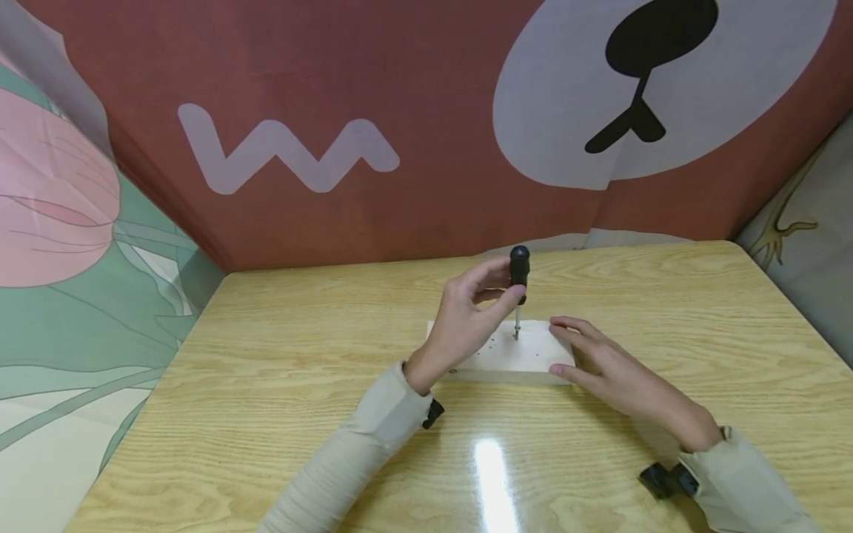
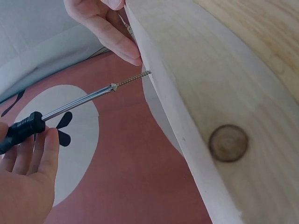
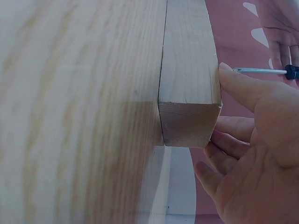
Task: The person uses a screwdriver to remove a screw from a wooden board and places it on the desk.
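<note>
A pale wooden block (image 1: 520,363) lies flat on the table, with several small holes in its top. My left hand (image 1: 469,311) holds a screwdriver (image 1: 520,268) by its black handle, thumb on one side and fingers on the other. The screwdriver stands upright, its tip meeting the head of a threaded screw (image 2: 133,80). Much of the screw's thread shows above the wood, and its point is at the block's top face. At the block's right end, my right hand (image 1: 613,370) grips the wood with the thumb on the near edge and fingers towards the far edge.
The light wood-grain table (image 1: 300,385) extends around the block. Behind it rises a red-brown printed cloth (image 1: 373,222), and a green and pink one (image 1: 60,207) hangs at the left. Small black wrist cameras sit below both sleeves.
</note>
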`<state>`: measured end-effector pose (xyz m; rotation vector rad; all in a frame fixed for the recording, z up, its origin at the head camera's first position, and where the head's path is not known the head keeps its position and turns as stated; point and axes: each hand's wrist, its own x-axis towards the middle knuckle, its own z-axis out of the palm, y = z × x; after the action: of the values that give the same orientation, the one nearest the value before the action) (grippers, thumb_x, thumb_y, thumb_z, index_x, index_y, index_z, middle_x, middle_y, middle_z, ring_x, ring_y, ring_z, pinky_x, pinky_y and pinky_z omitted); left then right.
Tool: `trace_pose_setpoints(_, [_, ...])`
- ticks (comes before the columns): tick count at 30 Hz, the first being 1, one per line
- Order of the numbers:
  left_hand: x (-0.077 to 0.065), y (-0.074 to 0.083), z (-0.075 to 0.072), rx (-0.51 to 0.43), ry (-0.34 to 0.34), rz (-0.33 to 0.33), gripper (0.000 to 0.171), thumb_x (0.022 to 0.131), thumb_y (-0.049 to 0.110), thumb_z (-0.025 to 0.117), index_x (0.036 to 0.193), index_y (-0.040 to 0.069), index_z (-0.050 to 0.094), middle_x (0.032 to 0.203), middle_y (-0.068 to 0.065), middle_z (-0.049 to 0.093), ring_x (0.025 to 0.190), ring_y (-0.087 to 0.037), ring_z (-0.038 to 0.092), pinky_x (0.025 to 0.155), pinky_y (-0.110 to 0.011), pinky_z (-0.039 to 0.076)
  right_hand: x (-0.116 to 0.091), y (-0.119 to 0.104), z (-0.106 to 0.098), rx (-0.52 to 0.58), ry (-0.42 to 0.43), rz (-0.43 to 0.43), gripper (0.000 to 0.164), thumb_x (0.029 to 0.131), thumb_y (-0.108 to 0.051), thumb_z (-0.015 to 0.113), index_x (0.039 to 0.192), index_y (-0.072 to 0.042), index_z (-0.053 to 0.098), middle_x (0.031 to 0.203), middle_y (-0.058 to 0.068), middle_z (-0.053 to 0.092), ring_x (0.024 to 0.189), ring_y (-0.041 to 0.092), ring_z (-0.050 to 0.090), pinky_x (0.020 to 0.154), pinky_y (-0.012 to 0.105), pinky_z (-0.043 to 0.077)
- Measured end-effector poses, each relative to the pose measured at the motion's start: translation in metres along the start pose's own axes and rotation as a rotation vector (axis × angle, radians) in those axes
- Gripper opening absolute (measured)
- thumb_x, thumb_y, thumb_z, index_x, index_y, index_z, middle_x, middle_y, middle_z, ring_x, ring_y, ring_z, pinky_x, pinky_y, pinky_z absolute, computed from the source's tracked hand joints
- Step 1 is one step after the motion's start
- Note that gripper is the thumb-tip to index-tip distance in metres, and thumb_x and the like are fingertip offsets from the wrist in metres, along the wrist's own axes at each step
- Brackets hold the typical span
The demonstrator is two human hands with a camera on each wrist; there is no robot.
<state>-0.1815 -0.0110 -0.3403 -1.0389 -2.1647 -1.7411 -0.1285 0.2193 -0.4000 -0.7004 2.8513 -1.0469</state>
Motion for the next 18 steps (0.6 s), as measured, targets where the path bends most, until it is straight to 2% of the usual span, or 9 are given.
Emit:
trace_pose_setpoints(8, [-0.0015,-0.0002,-0.0007,-0.012,-0.021,0.009,0.033,0.096,0.004,0.063,0.128,-0.003,0.059,0.112,-0.021,0.071,0.101,-0.028,0.072,0.092,-0.024,0.058,-0.0009,-0.0006,-0.0005,-0.003,-0.002,0.006,0.062,0.098,-0.032,0.062,0.145,0.005,0.044,0.151,0.024,0.039,0.138,0.046,0.040,0.107,0.067,0.038])
trace_pose_setpoints(18, [0.0000,-0.0005,-0.0011,0.023,-0.006,0.015,0.035,0.095,0.006,0.066,0.128,-0.001,0.060,0.109,-0.019,0.072,0.098,-0.025,0.072,0.089,-0.022,0.058,-0.0006,-0.0015,-0.0007,-0.010,-0.009,0.015,0.063,0.098,-0.033,0.062,0.145,0.005,0.044,0.151,0.024,0.039,0.138,0.046,0.040,0.106,0.067,0.039])
